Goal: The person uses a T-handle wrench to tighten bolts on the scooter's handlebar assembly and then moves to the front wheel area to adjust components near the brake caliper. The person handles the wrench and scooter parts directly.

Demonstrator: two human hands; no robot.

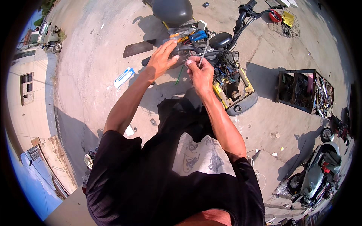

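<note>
A partly stripped scooter stands in front of me, its handlebar [241, 22] at the far side and bundles of wires [227, 67] laid bare in its front body. My left hand [163, 58] is open over the near left side of the frame, fingers stretched out. Just to its right, my right hand [201, 73] is closed on a thin grey metal rod-like tool [204, 52] that points up and away. A green wire [178, 76] hangs between and below the hands. Beyond them lie a blue part [198, 35] and orange pieces on the scooter, near the dark seat [172, 11].
A blue and white carton [124, 77] and a dark flat board [137, 48] lie on the ground at left. To the right stands an open box of tools [305, 92]. Another scooter [315, 173] is at lower right, a wire basket [288, 24] at far right.
</note>
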